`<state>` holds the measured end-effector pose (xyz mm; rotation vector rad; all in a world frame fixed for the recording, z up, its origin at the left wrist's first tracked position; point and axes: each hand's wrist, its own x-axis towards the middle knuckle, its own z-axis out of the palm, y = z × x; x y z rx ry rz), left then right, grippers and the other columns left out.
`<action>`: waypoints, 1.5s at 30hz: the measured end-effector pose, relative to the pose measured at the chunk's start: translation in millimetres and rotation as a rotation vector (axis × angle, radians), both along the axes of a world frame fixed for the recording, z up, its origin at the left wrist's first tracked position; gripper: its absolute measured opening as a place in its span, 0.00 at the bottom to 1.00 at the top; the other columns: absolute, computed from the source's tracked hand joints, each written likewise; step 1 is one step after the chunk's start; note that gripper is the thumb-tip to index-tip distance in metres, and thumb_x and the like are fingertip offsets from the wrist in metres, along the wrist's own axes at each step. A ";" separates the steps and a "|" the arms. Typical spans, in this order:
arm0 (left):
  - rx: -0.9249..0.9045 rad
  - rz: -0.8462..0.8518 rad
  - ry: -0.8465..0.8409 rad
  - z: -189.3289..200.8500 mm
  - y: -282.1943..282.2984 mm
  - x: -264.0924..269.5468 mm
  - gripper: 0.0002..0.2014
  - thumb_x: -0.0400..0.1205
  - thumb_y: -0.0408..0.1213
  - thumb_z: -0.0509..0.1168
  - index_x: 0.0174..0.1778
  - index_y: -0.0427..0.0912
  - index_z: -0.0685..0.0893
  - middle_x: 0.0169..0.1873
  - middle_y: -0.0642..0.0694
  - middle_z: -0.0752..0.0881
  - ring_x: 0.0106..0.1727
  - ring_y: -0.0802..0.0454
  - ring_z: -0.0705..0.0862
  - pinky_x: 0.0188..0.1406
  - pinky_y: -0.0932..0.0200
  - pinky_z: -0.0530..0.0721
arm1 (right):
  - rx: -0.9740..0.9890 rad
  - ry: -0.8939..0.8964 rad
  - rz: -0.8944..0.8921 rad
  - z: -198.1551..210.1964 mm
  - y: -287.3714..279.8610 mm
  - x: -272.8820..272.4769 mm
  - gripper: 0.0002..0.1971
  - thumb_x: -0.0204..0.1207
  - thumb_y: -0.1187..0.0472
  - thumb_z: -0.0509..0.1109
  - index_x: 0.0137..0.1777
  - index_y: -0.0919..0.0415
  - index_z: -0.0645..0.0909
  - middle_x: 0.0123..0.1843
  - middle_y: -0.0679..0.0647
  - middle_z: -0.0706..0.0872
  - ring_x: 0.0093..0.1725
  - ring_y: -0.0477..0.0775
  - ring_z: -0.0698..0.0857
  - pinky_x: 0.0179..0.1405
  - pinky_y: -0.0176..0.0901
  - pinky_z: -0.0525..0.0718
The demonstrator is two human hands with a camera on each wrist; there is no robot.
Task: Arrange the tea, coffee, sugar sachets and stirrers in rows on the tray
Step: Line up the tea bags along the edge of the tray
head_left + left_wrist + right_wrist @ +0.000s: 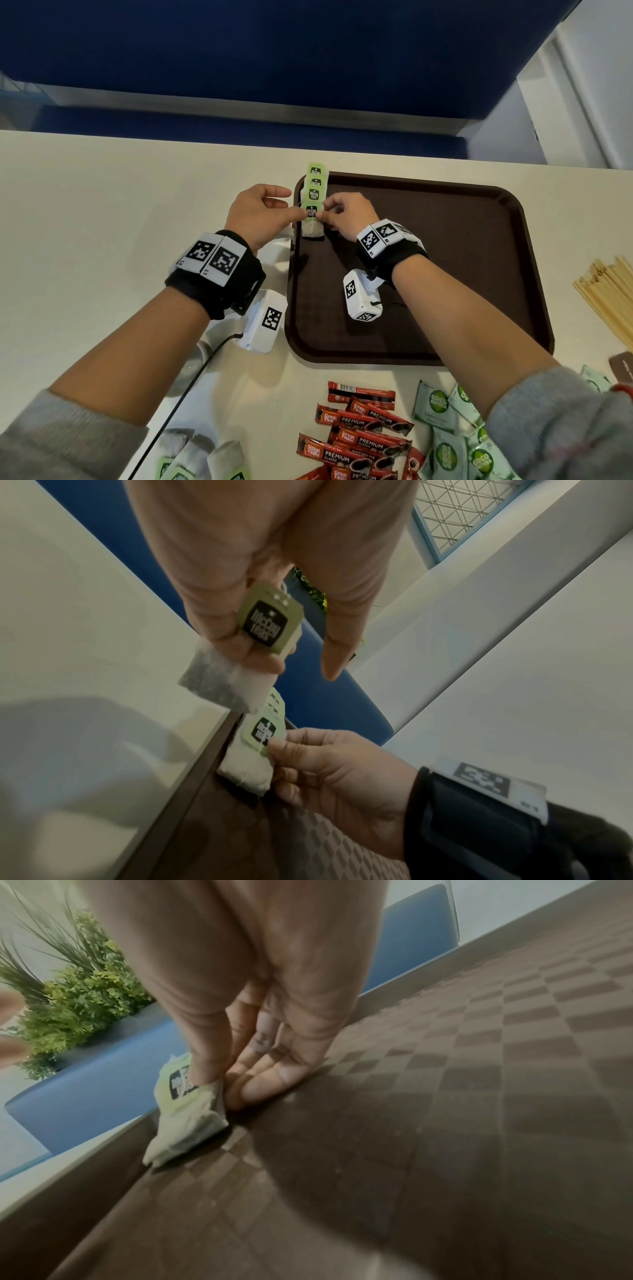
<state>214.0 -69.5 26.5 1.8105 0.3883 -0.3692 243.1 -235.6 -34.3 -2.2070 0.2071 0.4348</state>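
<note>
A cream tabletop (102, 205) runs up to a blue upholstered bench (239, 51) along its far edge, with a leafy green plant (78, 993) showing beyond in the right wrist view. A dark brown tray (445, 274) with a chequered floor lies right of centre on the tabletop. Along the tray's left edge, at its far left corner, a row of tea bags (314, 186) with green tags overlaps in a line running away from the person, long axis parallel to that edge. The right hand (346, 216) pinches the tag of the nearest tea bag (312, 229) in the row between thumb and forefinger, its other fingertips resting on the tray floor. The left hand (260, 212) holds another tea bag (222, 680) just outside the tray's left edge, its tag pressed under the thumb, remaining fingers loosely spread. At the near edge of the tabletop lie more tea bags (198, 455), red coffee sticks (359, 431) and green sugar sachets (448, 428); wooden stirrers (609, 294) lie at the right edge.
</note>
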 end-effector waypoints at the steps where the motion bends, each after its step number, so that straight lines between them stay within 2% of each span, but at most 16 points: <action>1: 0.008 0.001 0.001 -0.1 -0.1 -0.2 0.18 0.69 0.35 0.78 0.53 0.46 0.82 0.42 0.48 0.84 0.45 0.51 0.83 0.54 0.53 0.85 | -0.007 -0.010 -0.004 0.3 0.2 0.3 0.05 0.73 0.59 0.75 0.48 0.57 0.83 0.43 0.53 0.86 0.42 0.50 0.84 0.47 0.41 0.84; 6: 0.053 -0.032 -0.006 0.4 -0.5 -0.9 0.20 0.70 0.28 0.74 0.58 0.45 0.82 0.46 0.50 0.83 0.48 0.55 0.81 0.41 0.64 0.78 | -0.015 -0.044 -0.054 0.7 2.3 1.8 0.09 0.70 0.62 0.77 0.49 0.58 0.84 0.40 0.51 0.86 0.43 0.48 0.84 0.52 0.42 0.84; 9: 0.051 -0.049 -0.003 -0.1 -0.8 -1.7 0.21 0.71 0.22 0.70 0.58 0.44 0.82 0.48 0.48 0.83 0.49 0.52 0.82 0.37 0.65 0.78 | 0.017 -0.046 -0.081 0.3 2.5 -0.4 0.11 0.70 0.63 0.77 0.51 0.59 0.82 0.37 0.49 0.86 0.43 0.47 0.85 0.55 0.44 0.85; 13: 0.044 -0.059 -0.001 -3.0 -1.5 -2.2 0.17 0.75 0.20 0.63 0.55 0.43 0.82 0.43 0.47 0.86 0.46 0.51 0.84 0.44 0.58 0.85 | 0.046 -0.054 -0.119 -0.5 3.4 -2.2 0.13 0.68 0.64 0.78 0.51 0.58 0.80 0.36 0.50 0.87 0.43 0.50 0.88 0.52 0.50 0.88; 16: 0.051 -0.047 -0.023 -3.7 -2.5 -3.2 0.16 0.74 0.21 0.64 0.49 0.48 0.82 0.50 0.38 0.88 0.50 0.44 0.85 0.56 0.47 0.85 | 0.063 -0.048 -0.125 -0.9 3.8 -2.3 0.13 0.68 0.66 0.78 0.50 0.58 0.80 0.34 0.49 0.86 0.39 0.49 0.88 0.49 0.50 0.89; 18: 0.050 -0.038 -0.033 -4.2 -2.8 -3.0 0.16 0.74 0.22 0.65 0.46 0.50 0.82 0.51 0.38 0.87 0.51 0.45 0.85 0.56 0.48 0.86 | 0.072 -0.045 -0.125 -1.1 3.7 -2.4 0.13 0.68 0.67 0.78 0.50 0.58 0.80 0.36 0.50 0.87 0.40 0.50 0.88 0.50 0.50 0.89; 21: 0.028 -0.025 -0.022 -5.6 -2.0 -1.9 0.17 0.72 0.21 0.67 0.43 0.52 0.82 0.45 0.41 0.87 0.48 0.46 0.85 0.55 0.46 0.87 | 0.072 -0.051 -0.128 -1.7 4.2 -2.5 0.13 0.69 0.67 0.78 0.50 0.58 0.80 0.38 0.53 0.88 0.42 0.51 0.89 0.50 0.50 0.89; 24: 0.025 -0.038 -0.025 -7.1 -1.8 -1.3 0.14 0.75 0.23 0.68 0.47 0.48 0.81 0.40 0.43 0.85 0.40 0.49 0.84 0.50 0.48 0.88 | 0.055 -0.065 -0.120 -2.7 4.1 -2.6 0.12 0.68 0.65 0.78 0.49 0.57 0.80 0.39 0.53 0.89 0.42 0.50 0.88 0.52 0.50 0.88; 26: 0.035 -0.056 -0.037 -7.6 -2.2 -1.2 0.12 0.77 0.26 0.69 0.50 0.48 0.81 0.39 0.45 0.85 0.39 0.51 0.84 0.47 0.51 0.87 | 0.039 -0.068 -0.109 -2.9 3.1 -2.8 0.12 0.68 0.64 0.78 0.49 0.57 0.80 0.38 0.52 0.89 0.42 0.49 0.87 0.53 0.49 0.87; 31: 0.071 -0.083 -0.064 -7.7 -2.8 -0.1 0.11 0.77 0.30 0.70 0.49 0.50 0.80 0.40 0.48 0.85 0.40 0.52 0.83 0.41 0.57 0.82 | 0.009 -0.142 -0.108 3.0 -0.3 -3.5 0.10 0.71 0.58 0.76 0.50 0.57 0.81 0.36 0.48 0.86 0.40 0.47 0.85 0.43 0.39 0.84; 32: 0.075 -0.082 -0.067 -7.9 -3.3 0.2 0.11 0.78 0.31 0.70 0.48 0.51 0.80 0.40 0.48 0.85 0.40 0.52 0.82 0.42 0.57 0.82 | 0.011 -0.163 -0.099 6.1 0.3 -3.6 0.09 0.72 0.56 0.75 0.49 0.56 0.81 0.38 0.49 0.86 0.41 0.48 0.85 0.43 0.38 0.84; 34: 0.080 -0.085 -0.067 -8.2 -4.7 -0.1 0.11 0.78 0.31 0.70 0.47 0.52 0.81 0.39 0.47 0.85 0.41 0.50 0.82 0.48 0.51 0.83 | 0.081 -0.167 -0.066 15.2 2.6 -4.6 0.09 0.74 0.49 0.72 0.47 0.53 0.82 0.42 0.51 0.88 0.44 0.51 0.87 0.48 0.44 0.86; 36: 0.074 -0.089 -0.061 -7.6 -5.9 -0.9 0.11 0.78 0.30 0.70 0.51 0.50 0.82 0.37 0.47 0.84 0.39 0.50 0.82 0.53 0.49 0.83 | 0.175 -0.141 0.018 25.6 4.1 -6.5 0.09 0.75 0.47 0.71 0.44 0.51 0.83 0.43 0.52 0.88 0.45 0.52 0.87 0.49 0.47 0.88; 40: 0.084 -0.091 -0.083 -7.2 -7.6 -2.6 0.16 0.75 0.32 0.73 0.55 0.51 0.79 0.36 0.50 0.84 0.38 0.55 0.82 0.47 0.57 0.81 | 0.258 -0.051 0.186 34.3 2.4 -11.4 0.09 0.74 0.55 0.74 0.51 0.57 0.86 0.49 0.58 0.88 0.46 0.54 0.87 0.45 0.42 0.88; 42: 0.101 -0.084 -0.085 -7.1 -8.9 -4.4 0.17 0.75 0.33 0.74 0.55 0.51 0.78 0.36 0.50 0.84 0.40 0.53 0.83 0.45 0.57 0.80 | 0.258 -0.038 0.187 31.7 -0.1 -11.7 0.11 0.73 0.59 0.75 0.54 0.61 0.86 0.51 0.60 0.88 0.46 0.54 0.87 0.45 0.42 0.88; 45: 0.128 -0.080 -0.076 -7.1 -11.3 -8.0 0.16 0.76 0.32 0.73 0.55 0.49 0.78 0.44 0.47 0.87 0.45 0.50 0.85 0.43 0.58 0.80 | 0.256 -0.002 0.148 28.6 -4.2 -13.2 0.11 0.72 0.64 0.75 0.54 0.64 0.86 0.51 0.61 0.88 0.41 0.49 0.86 0.40 0.35 0.86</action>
